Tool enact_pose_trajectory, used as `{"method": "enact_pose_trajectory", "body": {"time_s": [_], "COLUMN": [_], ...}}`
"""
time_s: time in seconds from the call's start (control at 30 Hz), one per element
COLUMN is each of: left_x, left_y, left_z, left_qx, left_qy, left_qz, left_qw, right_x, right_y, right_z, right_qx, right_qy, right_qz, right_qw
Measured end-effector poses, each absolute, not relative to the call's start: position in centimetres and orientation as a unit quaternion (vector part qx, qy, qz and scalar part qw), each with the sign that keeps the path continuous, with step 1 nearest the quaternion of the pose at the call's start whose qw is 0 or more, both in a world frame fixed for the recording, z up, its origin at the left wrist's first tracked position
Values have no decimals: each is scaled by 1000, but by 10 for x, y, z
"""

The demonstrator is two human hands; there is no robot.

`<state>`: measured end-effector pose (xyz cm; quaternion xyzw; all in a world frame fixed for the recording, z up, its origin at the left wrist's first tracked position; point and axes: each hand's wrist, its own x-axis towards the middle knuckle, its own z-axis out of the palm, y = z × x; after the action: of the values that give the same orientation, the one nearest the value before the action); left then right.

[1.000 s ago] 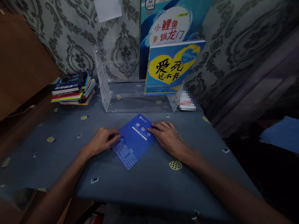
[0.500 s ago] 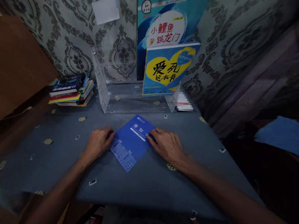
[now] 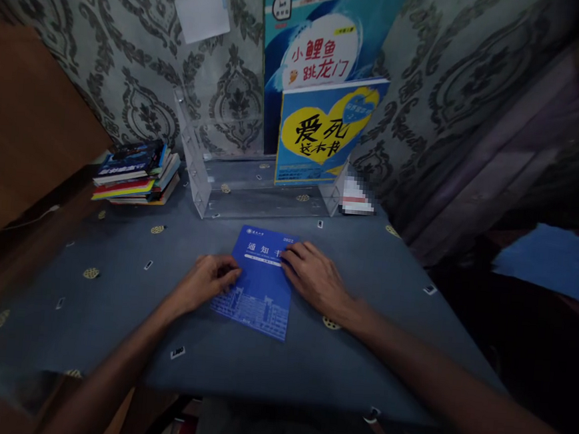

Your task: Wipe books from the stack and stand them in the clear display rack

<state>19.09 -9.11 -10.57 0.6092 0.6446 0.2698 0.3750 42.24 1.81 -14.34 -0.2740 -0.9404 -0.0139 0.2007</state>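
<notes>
A thin blue booklet (image 3: 260,281) with white print and a drawing of buildings lies on the table, slightly turned. On its left edge rests my left hand (image 3: 209,281), thumb and fingers closed around the border. My right hand (image 3: 317,283) grips the upper right edge, its curled fingers covering part of the title. Beyond the booklet stands a clear acrylic book rack (image 3: 270,202). A blue book with a yellow heart (image 3: 310,135) stands at the rack's right end, in front of a larger teal book (image 3: 323,46).
A stack of books (image 3: 133,171) sits at the table's back left. Behind the rack's right side is a blurred-out white item (image 3: 356,199). The table (image 3: 111,317) has a grey patterned cloth. A white card (image 3: 204,15) is on the wall, and blue cloth (image 3: 551,264) lies far right.
The booklet has turned clockwise from a diagonal slant to nearly upright. My left hand has moved right along with its edge, while my right hand has shifted slightly left.
</notes>
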Motion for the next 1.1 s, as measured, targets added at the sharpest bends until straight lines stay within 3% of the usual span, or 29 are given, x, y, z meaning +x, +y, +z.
{"method": "enact_pose_trajectory", "body": {"time_s": [0.1, 0.27, 0.37, 0.53, 0.77, 1.1], "left_x": [195, 198, 197, 202, 222, 205], "left_y": [-88, -90, -93, -98, -103, -54], "left_z": [-107, -120, -136, -150, -143, -129], "left_qx": [612, 732, 763, 766, 754, 752], "left_qy": [638, 642, 629, 635, 650, 654], "left_qz": [259, 204, 148, 93, 67, 70], "left_qw": [389, 106, 27, -11, -65, -51], "right_x": [420, 421, 424, 422, 417, 402], "right_y": [27, 25, 7, -3, 34, 32], "right_z": [-156, -170, -164, -156, -173, -156], "right_qx": [-257, -265, -322, -309, -248, -237], "right_qy": [-942, -945, -932, -944, -954, -957], "right_qz": [6, -4, -40, -24, 41, 36], "right_qw": [216, 192, 161, 117, 165, 166]}}
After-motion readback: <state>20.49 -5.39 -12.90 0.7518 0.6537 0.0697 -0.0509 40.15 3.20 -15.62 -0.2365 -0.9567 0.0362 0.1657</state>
